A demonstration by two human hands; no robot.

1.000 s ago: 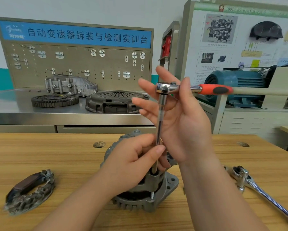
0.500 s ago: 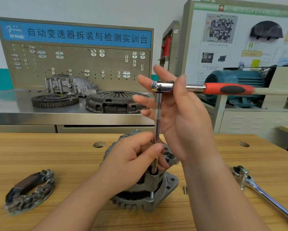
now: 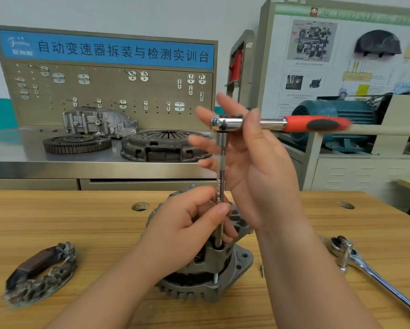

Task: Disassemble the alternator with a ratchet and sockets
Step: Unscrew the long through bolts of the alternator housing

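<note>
Left fingers [image 3: 220, 208]: curled round the lower part of the extension bar [image 3: 220, 167], thumb pressed against it; the left hand [image 3: 187, 229] grasps the bar just above the housing and steadies it upright.

Right fingers [image 3: 227, 100]: released, splayed straight behind the ratchet [image 3: 270, 124]. The thumb lies straight across the front of the chrome neck beside the head. The right hand [image 3: 258, 174] is not clenched; it looks like a light push-and-guide contact rather than a grip. The orange handle points to the right, roughly level.

Bar drops from the ratchet head into a lug on the upper edge of the alternator [image 3: 223, 264]. The socket itself is hidden inside the lug. A thin bolt shank shows below that lug.

Alternator sits on the wooden counter [image 3: 80, 222], centre front, finned end down, under both hands.

Around it: a removed rectifier-like part [image 3: 40, 274] lies well to the left; a small loose bolt [image 3: 261, 270] just right of the housing; a second ratchet [image 3: 370, 271] further right.

Step in hand, as I judge it: backing out one of the long through-bolts of the case. The light right-hand contact suggests the bolt is already loose and being spun out.

Next move calls for: short handle sweeps with the bar held plumb so the socket stays seated, then lifting the tool and drawing the bolt free.
</note>
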